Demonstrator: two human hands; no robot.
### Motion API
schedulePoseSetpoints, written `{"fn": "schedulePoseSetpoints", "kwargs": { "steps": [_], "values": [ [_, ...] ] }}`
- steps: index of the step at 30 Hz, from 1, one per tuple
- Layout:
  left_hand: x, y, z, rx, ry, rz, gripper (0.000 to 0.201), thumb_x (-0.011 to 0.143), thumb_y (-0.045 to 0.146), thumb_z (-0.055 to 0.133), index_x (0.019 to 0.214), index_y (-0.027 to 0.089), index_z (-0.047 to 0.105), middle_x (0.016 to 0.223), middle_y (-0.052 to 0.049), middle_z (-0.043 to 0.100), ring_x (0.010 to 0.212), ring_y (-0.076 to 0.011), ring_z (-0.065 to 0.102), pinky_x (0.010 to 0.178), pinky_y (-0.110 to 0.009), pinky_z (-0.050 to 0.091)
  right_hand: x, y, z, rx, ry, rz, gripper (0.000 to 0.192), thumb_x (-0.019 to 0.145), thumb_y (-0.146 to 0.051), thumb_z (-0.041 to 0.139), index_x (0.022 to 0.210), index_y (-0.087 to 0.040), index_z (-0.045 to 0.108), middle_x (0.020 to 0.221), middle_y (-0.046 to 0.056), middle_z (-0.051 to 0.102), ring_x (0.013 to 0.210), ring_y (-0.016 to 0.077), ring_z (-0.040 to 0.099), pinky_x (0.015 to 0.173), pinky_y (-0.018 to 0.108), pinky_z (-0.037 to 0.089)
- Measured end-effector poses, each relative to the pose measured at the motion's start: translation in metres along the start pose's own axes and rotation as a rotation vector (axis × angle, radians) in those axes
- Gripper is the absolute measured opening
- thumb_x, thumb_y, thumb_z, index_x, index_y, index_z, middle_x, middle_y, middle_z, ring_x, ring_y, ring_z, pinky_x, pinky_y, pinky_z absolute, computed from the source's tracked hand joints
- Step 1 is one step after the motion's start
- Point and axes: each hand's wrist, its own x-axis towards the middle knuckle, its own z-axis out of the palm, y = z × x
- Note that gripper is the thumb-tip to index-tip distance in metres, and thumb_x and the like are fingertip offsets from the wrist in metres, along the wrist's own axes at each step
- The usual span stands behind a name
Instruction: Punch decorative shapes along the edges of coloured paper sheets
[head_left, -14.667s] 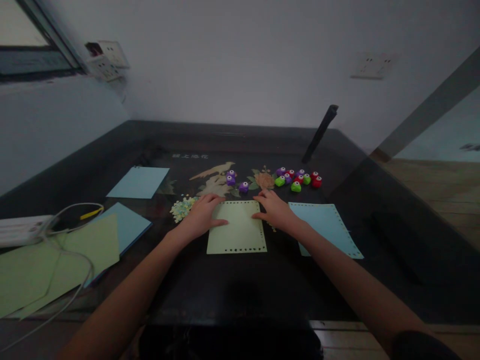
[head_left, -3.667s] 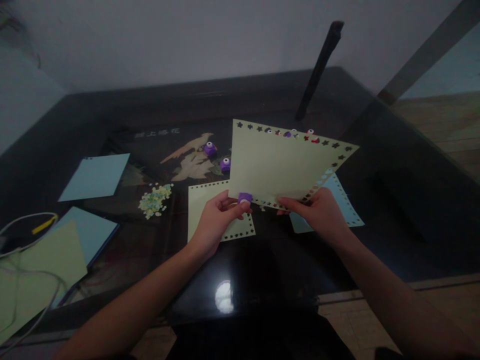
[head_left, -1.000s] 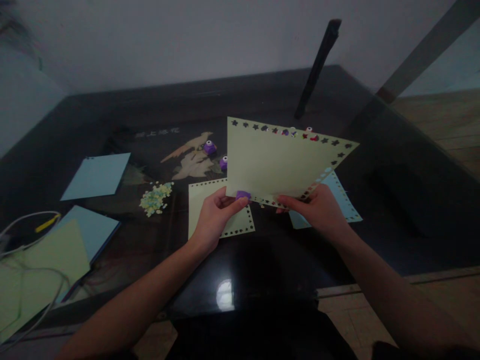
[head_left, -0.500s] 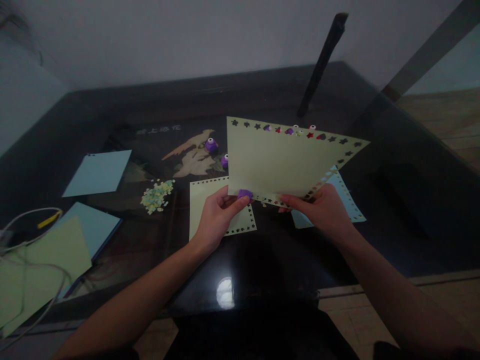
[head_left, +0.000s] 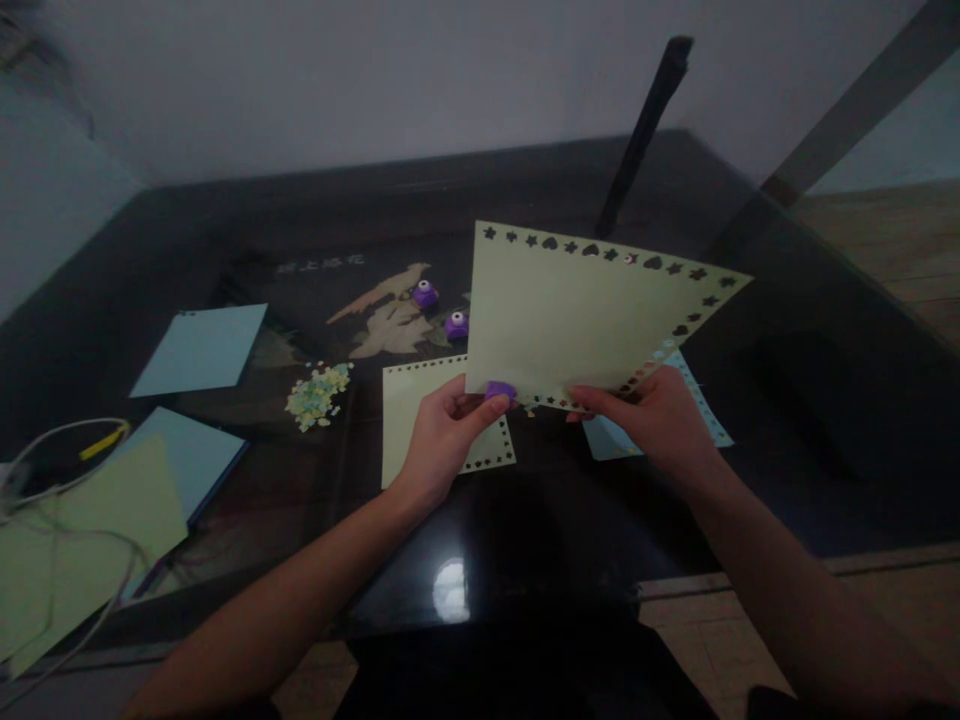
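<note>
Between my hands, a pale yellow-green sheet of paper (head_left: 577, 320) is held up off the table, tilted. Star, flower and heart holes run along its far, right and near edges. My left hand (head_left: 450, 425) grips a small purple craft punch (head_left: 499, 391) at the sheet's near left corner, thumb on top of it. My right hand (head_left: 652, 415) pinches the near edge between thumb and fingers. Below lies another yellow-green sheet (head_left: 420, 420) with punched borders, partly covered by my left hand. A punched light blue sheet (head_left: 611, 440) lies partly under my right hand.
Two more purple punches (head_left: 425, 293) (head_left: 456, 325) stand beyond the held sheet. Paper cut-outs (head_left: 319, 395) lie heaped on the dark glossy table (head_left: 540, 540). Blue sheets (head_left: 202, 350) and a cable (head_left: 112, 600) over yellow-green paper (head_left: 90, 540) are at left. A dark post (head_left: 645, 135) rises behind.
The held sheet has shifted slightly right and its tilt has changed, with the punch and both hands keeping their grip. Both punches on the table show more fully.
</note>
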Motion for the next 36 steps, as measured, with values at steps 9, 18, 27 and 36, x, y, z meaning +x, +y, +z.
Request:
{"fn": "schedulePoseSetpoints", "kwargs": {
  "steps": [9, 18, 27, 36],
  "values": [
    [0.002, 0.0, 0.007, -0.046, -0.006, -0.027, 0.03, 0.071, 0.035, 0.07, 0.091, 0.014, 0.065, 0.093, -0.009, 0.072, 0.088, -0.0194, 0.066, 0.086, -0.035, 0.048, 0.003, 0.002, -0.007, 0.051, 0.06, 0.019, 0.016, 0.063, -0.033, 0.074, 0.073, -0.02, 0.07, 0.071, 0.004, 0.072, 0.06, 0.021, 0.068, 0.057, 0.034, 0.057],
    [0.0, 0.0, 0.01, -0.016, -0.132, -0.115, 0.036, 0.069, 0.03, 0.071, 0.102, 0.016, 0.065, 0.102, -0.011, 0.07, 0.094, -0.0207, 0.065, 0.087, -0.037, 0.05, 0.007, 0.01, -0.016, 0.089, 0.121, 0.023, 0.017, 0.065, -0.035, 0.074, 0.075, -0.022, 0.07, 0.069, 0.004, 0.072, 0.057, 0.0211, 0.068, 0.056, 0.034, 0.058],
    [0.0, -0.002, 0.007, 0.334, -0.188, 0.027, 0.044, 0.07, 0.023, 0.069, 0.113, 0.018, 0.061, 0.111, -0.01, 0.066, 0.093, -0.0205, 0.063, 0.081, -0.036, 0.052, 0.005, 0.01, -0.017, 0.075, 0.127, 0.044, 0.016, 0.066, -0.036, 0.074, 0.075, -0.022, 0.07, 0.068, 0.004, 0.072, 0.057, 0.0212, 0.068, 0.057, 0.034, 0.057],
    [-0.005, -0.009, 0.004, 0.689, -0.216, 0.328, 0.055, 0.072, 0.015, 0.064, 0.125, 0.022, 0.052, 0.111, -0.009, 0.064, 0.094, -0.0213, 0.06, 0.087, -0.04, 0.048, 0.005, 0.006, -0.014, 0.126, 0.14, 0.032, 0.021, 0.062, -0.035, 0.076, 0.075, -0.021, 0.07, 0.069, 0.004, 0.072, 0.056, 0.0213, 0.068, 0.054, 0.033, 0.058]
  ]
}}
